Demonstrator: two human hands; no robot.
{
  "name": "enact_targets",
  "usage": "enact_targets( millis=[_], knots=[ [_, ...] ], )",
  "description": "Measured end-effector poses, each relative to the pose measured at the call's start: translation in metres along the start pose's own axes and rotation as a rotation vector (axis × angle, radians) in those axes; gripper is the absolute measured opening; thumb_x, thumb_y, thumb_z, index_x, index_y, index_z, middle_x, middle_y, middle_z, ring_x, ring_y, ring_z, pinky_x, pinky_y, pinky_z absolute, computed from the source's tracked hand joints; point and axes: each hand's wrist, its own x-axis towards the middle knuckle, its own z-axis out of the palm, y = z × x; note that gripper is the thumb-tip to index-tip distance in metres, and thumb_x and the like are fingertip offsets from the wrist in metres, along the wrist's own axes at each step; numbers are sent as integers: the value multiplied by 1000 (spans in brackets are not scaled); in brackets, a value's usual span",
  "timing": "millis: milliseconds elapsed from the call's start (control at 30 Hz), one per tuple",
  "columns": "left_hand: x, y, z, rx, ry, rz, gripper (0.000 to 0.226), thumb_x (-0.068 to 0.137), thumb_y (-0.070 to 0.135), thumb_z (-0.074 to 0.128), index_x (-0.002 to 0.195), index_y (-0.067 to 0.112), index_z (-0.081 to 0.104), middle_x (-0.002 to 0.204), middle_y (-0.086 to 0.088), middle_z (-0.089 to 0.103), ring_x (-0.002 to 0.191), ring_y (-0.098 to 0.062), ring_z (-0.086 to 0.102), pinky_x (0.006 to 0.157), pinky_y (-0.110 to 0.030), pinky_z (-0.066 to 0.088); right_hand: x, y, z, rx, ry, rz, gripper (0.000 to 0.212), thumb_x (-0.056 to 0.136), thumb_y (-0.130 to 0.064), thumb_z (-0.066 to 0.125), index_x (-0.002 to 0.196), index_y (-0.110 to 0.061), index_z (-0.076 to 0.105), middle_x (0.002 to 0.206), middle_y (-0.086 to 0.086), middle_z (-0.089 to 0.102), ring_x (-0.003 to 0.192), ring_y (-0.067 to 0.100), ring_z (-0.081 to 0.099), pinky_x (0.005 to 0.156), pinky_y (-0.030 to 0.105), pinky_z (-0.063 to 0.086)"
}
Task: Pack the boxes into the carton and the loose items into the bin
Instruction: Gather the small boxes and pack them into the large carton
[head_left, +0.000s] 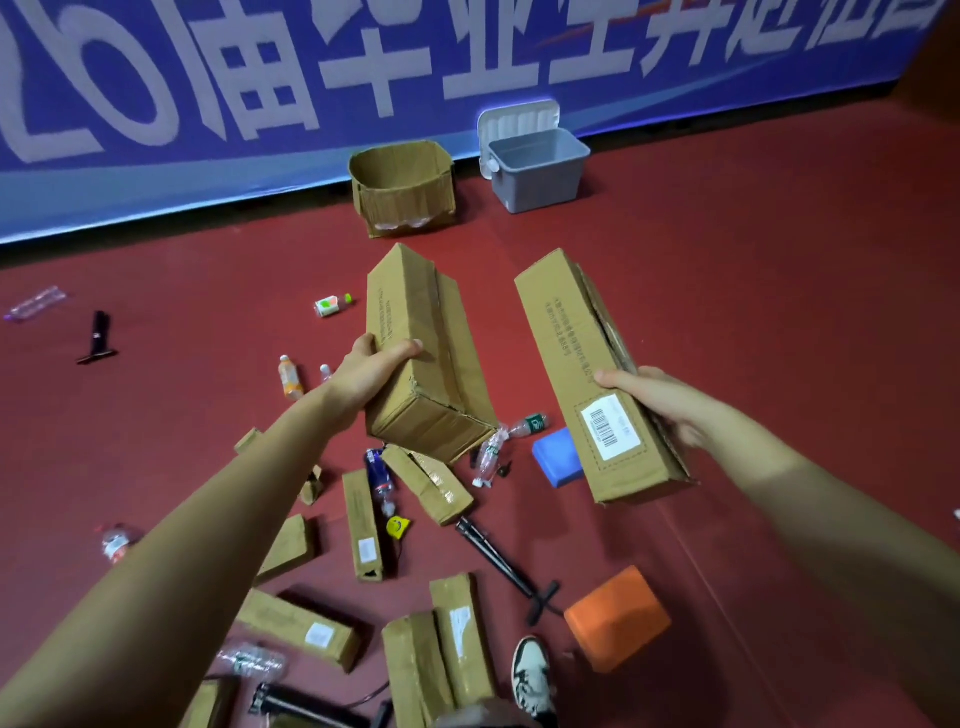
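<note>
Boxes (363, 525) and bottles (290, 376) litter red floor (727, 312) below blue banner (156, 182)

Red floor (727, 291); blue banner (156, 171) with white characters behind

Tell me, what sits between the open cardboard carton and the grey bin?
Nothing. The head view shows only bare red floor between the carton and the bin.

Bin (537, 171) right of carton (402, 189)
</note>
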Motion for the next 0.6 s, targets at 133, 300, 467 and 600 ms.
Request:
enact_targets(
  millis=[133, 300, 467, 600],
  knots=[
    [48, 18, 4, -29, -39, -18, 85, 83, 46, 62, 147, 13, 20, 136, 2, 44, 111, -13, 45, 89, -13, 33, 40, -39, -6, -7, -4, 16, 84, 55, -61, 77, 122, -15, 56, 99, 5, 73, 85, 19, 71, 64, 28, 54],
    [54, 69, 2, -56, -69, 35, 62, 95, 31, 49, 148, 11, 21, 147, -10, 30, 97, -7, 20, 61, -12, 23, 92, -89, -9, -50, -26, -18, 86, 52, -63, 75, 122, -15, 56, 99, 5, 73, 84, 18, 72, 60, 25, 53],
    [133, 53, -9, -129, 92, -52, 65, 94, 31, 52, 147, 8, 22, 91, 19, 31, 71, 1, 35, 81, -18, 32, 166, -141, 2, -154, -101, -37, 69, 70, -53, 73, 124, -14, 55, 101, 5, 72, 82, 17, 70, 57, 22, 51],
    [224, 37, -37, -205, 109, -81, 76, 85, 41, 61, 144, 6, 27, 95, 9, 51, 83, -5, 54, 75, -24, 44, 240, -185, 17, -183, -161, -71, 78, 65, -57, 74, 127, -16, 51, 105, 5, 71, 89, 19, 69, 67, 28, 53]
  ],
)
